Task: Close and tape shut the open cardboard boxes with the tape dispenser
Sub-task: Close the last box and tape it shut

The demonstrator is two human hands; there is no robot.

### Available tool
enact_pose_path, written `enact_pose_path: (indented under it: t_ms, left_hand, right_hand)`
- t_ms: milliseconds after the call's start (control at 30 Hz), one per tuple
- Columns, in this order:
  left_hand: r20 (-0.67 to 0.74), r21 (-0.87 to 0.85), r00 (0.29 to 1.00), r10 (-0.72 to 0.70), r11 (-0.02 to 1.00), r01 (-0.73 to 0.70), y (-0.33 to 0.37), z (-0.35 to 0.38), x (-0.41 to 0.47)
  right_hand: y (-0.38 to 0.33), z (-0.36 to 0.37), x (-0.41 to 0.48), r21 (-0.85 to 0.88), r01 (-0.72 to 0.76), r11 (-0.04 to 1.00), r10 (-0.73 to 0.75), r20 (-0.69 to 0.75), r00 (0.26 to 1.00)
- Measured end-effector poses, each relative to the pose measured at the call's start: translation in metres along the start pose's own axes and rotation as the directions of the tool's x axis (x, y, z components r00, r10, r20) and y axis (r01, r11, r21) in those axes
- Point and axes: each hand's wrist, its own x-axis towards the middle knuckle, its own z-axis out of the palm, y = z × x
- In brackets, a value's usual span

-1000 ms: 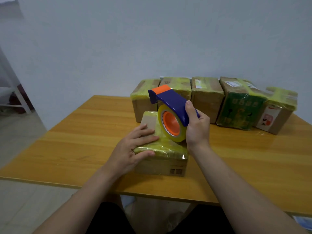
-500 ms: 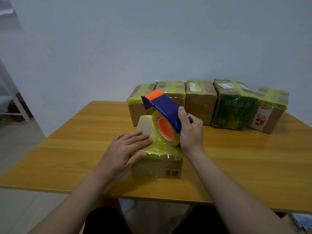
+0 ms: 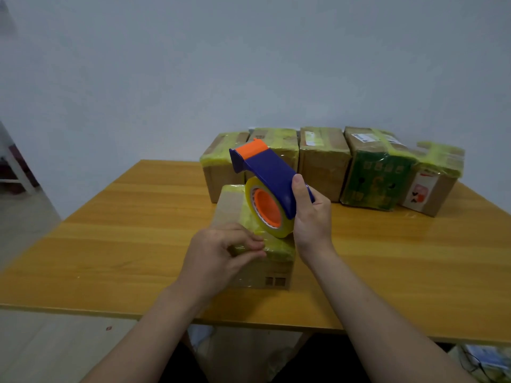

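A small cardboard box (image 3: pixel 272 275) with yellowish tape across its closed top lies near the table's front edge. My right hand (image 3: pixel 311 217) grips the blue tape dispenser (image 3: pixel 269 170), whose orange-cored roll of yellow tape (image 3: pixel 266 208) rests on the box top. My left hand (image 3: pixel 218 255) sits at the box's near left corner, its fingers curled over the taped edge; thumb and fingertips seem to pinch the tape there.
Several taped boxes (image 3: pixel 323 158) stand in a row along the back of the wooden table (image 3: pixel 124 236), against the wall; one is green (image 3: pixel 376 178). Bare tabletop lies to the left and right of the small box. A white frame (image 3: pixel 16 172) stands at far left.
My left hand has gone from lying flat on the box top to curling its fingers at the near edge. The dispenser has stayed on the box in my right hand.
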Motion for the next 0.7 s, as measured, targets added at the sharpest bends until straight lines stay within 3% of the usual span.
enact_pose_path:
  t_ms: [167,333,533,700]
  left_hand:
    - [0.135,0.09,0.98,-0.147,0.987,0.135,0.007,-0.008,0.021]
    - [0.113,0.067,0.968,-0.225,0.974,0.218,0.015,-0.001,0.024]
    - [0.169,0.205,0.971,-0.167,0.97,0.131,0.022,-0.001,0.03]
    - [0.001,0.178,0.999,-0.049,0.983,0.048,0.023,0.016,0.02]
  right_hand:
    - [0.0,-0.003,0.0,-0.003,-0.052,0.999,0.052,0.016,0.999]
    - [-0.003,-0.001,-0.002,-0.003,-0.074,0.997,0.074,-0.007,0.997]
    - [-0.003,0.003,-0.008,0.024,-0.041,0.999,0.043,-0.072,0.997]
    - [0.001,0.004,-0.008,0.119,-0.079,0.99,0.101,-0.193,0.976]
